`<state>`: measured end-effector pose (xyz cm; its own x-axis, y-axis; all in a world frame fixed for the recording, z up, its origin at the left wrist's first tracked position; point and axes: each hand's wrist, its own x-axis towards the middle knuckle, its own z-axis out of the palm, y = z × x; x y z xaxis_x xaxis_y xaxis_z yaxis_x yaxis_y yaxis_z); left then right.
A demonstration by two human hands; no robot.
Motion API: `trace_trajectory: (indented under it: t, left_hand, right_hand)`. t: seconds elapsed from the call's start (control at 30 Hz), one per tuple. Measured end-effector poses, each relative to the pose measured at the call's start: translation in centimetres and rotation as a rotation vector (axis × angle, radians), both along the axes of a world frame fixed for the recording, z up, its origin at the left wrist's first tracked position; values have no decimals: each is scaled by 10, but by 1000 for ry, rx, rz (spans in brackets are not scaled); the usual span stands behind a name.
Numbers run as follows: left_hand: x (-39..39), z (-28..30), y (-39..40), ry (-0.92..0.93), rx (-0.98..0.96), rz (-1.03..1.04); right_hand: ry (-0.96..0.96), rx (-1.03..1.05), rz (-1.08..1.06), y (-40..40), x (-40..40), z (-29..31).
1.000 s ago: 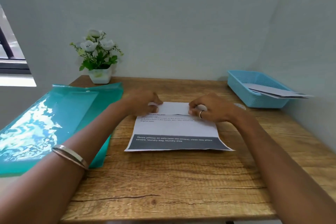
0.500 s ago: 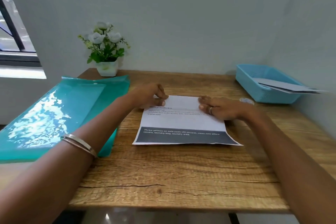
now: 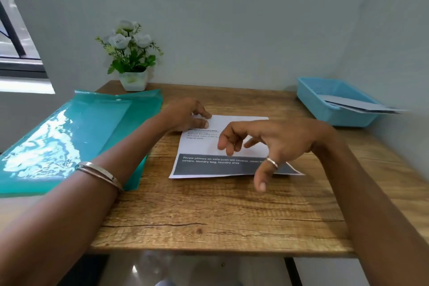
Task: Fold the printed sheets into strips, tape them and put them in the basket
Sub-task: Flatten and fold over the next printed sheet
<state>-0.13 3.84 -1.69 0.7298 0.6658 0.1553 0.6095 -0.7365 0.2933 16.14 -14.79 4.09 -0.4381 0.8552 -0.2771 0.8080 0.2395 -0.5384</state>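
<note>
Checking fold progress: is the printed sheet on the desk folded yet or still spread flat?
Partly folded: the printed sheet shows a plain white flap turned over its far edge, pressed by the left hand; the rest lies spread.

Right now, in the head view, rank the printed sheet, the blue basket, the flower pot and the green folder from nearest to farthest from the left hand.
1. Printed sheet: under the left hand, which presses its far left corner.
2. Green folder: just to the hand's left.
3. Flower pot: back left corner, against the wall.
4. Blue basket: far right side of the table.
</note>
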Motion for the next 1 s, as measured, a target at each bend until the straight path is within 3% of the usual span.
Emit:
trace_trajectory:
  t: [0.13,0.27,0.37,0.47,0.7,0.83,1.0]
  left_hand:
    - [0,1,-3,-38,-2,29]
    - [1,3,-2,-21,-18,-15]
    - [-9,4,-1,-190,-226,-40]
    - [-15,10,-9,-340,-428,-90]
    - [-19,22,-14,1,-452,-172]
    - [-19,21,-6,152,-324,-162]
    - [-14,17,-4,279,-224,-174]
  right_hand:
    - [-99,75,-57,8,-2,-9]
    - [-13,319,-196,10,12,1]
    - [-80,485,-297,14,18,-1]
    - [-192,522,-331,23,19,-13]
    - [-276,475,-212,41,25,-40]
    - [-365,464,-149,44,29,-48]
    - [-223,509,-201,47,13,-52]
